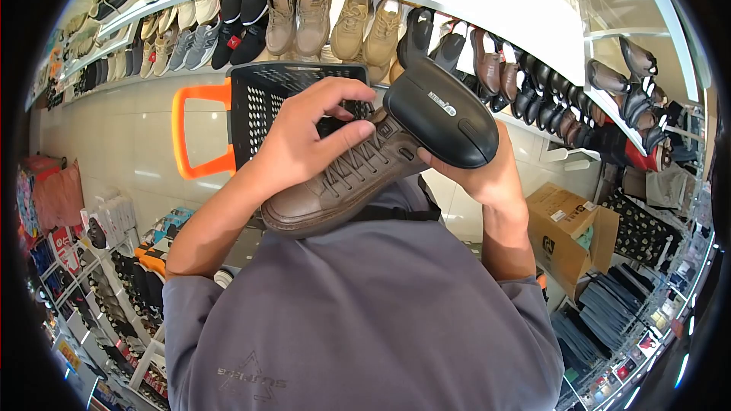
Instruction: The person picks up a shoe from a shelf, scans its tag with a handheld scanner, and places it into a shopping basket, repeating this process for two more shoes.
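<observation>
The brown lace-up shoe (343,183) lies tilted, toe low toward the person's chest, laces up. A black shoe (442,110) rests against its heel end, sole outward, printed label showing.

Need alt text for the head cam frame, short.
A person's left hand holds a brown lace-up shoe while the right hand aims a black handheld scanner at it. Behind them are a black basket with an orange handle, shelves of shoes and an open cardboard box.
</observation>
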Action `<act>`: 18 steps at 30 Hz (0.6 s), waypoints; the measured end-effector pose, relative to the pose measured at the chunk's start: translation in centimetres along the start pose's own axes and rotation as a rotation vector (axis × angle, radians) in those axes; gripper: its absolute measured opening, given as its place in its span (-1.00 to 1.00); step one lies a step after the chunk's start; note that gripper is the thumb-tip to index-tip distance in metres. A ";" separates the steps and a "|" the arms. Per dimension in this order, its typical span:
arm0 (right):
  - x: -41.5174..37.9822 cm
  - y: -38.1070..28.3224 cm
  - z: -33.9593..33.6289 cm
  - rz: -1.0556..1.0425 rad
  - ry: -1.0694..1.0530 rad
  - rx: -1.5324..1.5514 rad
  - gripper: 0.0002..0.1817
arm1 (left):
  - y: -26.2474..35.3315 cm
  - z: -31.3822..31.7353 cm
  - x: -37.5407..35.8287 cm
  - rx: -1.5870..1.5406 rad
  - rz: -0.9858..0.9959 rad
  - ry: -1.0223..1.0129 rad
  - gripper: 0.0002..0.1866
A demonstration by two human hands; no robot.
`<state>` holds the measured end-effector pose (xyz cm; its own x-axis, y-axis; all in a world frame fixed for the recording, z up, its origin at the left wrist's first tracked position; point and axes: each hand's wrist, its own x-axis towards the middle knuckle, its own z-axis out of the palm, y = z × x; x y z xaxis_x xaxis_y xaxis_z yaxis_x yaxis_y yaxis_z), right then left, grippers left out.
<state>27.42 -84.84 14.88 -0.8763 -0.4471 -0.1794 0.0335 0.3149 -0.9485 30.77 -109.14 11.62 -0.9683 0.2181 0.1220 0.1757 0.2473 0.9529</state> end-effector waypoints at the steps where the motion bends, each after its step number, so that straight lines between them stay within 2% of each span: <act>1: -0.1 0.2 -0.1 0.003 0.005 0.012 -0.62 | -0.6 0.0 -0.1 -0.116 -0.104 0.040 -0.64; 3: -0.5 0.7 -0.2 0.010 0.013 0.026 -0.62 | -1.2 0.1 -0.4 -0.191 -0.149 0.012 -0.61; 5: -0.7 1.0 -0.2 -0.040 0.041 0.034 -0.63 | -1.2 0.0 -0.4 -0.271 -0.222 -0.103 -0.62; 9: -0.7 1.4 -0.5 -0.088 0.022 0.016 -0.63 | -1.6 -0.4 0.2 -0.318 -0.246 -0.128 -0.64; 11: -0.7 1.4 -0.6 -0.108 0.033 0.005 -0.62 | -1.8 -0.6 0.2 -0.379 -0.341 -0.150 -0.67; 18: -0.8 1.9 -0.9 -0.119 0.029 -0.023 -0.63 | -1.6 0.9 0.2 -0.458 -0.292 0.014 -0.80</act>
<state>27.76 -83.10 13.44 -0.8870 -0.4582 -0.0576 -0.0824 0.2798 -0.9565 30.46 -108.60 9.88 -0.9681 0.1886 -0.1648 -0.1929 -0.1413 0.9710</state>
